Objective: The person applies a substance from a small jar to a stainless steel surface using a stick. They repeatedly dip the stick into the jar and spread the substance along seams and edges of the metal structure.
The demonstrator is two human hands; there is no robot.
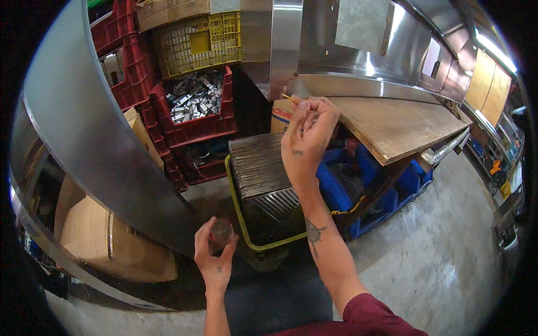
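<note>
Two bare hands are held well apart: the left hand, low and near the body, curls its thumb and fingers round a small round pot, while the right hand, higher and farther forward, pinches a thin yellow stick between thumb and fingertips. The stick's far end points toward the tall steel strip ahead of the right hand, though it shows too small to tell whether they touch. As I judge it, the likeliest trouble is a dropped stick, since the pinch takes in so little of it; pressing it hard on the steel could bend or snap it. The pot could tip if the left grip loosens while the eyes are on the right hand, and anything dropped might land in the green bin between the hands, among the ribbed metal panels stacked in it. That bin also blocks stepping closer. Right of the right hand, a wooden board juts over blue bins, so a wrist swung that way could knock its corner. Beyond the left hand stands a red crate full of small metal pieces; to its left, a tall metal sheet and a cardboard box hem it in
</note>
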